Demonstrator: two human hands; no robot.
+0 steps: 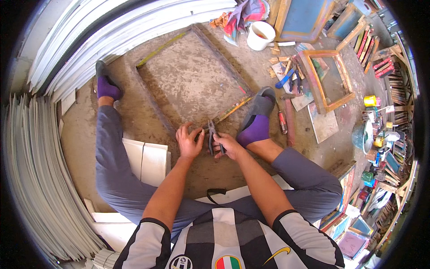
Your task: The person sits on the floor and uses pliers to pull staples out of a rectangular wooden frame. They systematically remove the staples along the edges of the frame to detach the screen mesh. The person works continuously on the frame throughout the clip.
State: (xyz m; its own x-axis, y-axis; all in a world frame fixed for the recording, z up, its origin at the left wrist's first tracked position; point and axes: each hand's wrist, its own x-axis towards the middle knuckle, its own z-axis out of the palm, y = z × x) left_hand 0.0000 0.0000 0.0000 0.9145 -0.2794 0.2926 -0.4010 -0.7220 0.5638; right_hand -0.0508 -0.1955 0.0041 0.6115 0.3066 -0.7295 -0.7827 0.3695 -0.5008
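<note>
A large rectangular wooden frame [154, 96], dark and stained with paint, lies flat on the floor between my feet. My right hand [227, 145] grips a pair of pliers [211, 139] with dark handles, its jaws pointing up at the frame's near corner. Just left of the pliers, my left hand [190, 140] rests at that same corner, thumb and forefinger drawn together. Whatever sits between those fingertips is too small to make out. The fingers partly hide the corner.
A hammer [289, 119] and a red-handled tool [282, 122] lie right of my right shoe [261, 107]. Beyond them sit a smaller wooden frame [307, 80] and a white bucket [260, 36]. Stacked white sheets [40, 179] line the left side. Shelves of paint pots stand far right.
</note>
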